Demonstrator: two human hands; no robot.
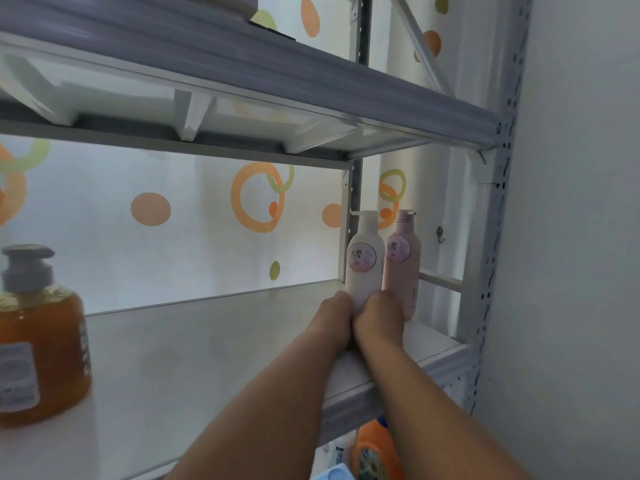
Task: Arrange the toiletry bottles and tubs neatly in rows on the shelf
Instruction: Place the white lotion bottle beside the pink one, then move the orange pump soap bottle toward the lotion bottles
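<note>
Where left hand (pixel 334 318) and right hand (pixel 381 315) clasp its base, the smooth white pump bottle (pixel 365 261) stands upright. Spout (pixel 356 213) points left.

white pump bottle (pixel 365 261): upright, gripped at its base
pink bottle (pixel 401 266): upright, just right of grip
amber soap dispenser (pixel 41 341): upright, far left of grip

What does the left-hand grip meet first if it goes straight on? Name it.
The left-hand grip holds the tall white plastic pump bottle at its base, so that comes first; depth behind it is unclear.

White backdrop with orange and green circles (pixel 207 244), small metal hook (pixel 440 234), plain grey wall (pixel 581 237)
</note>
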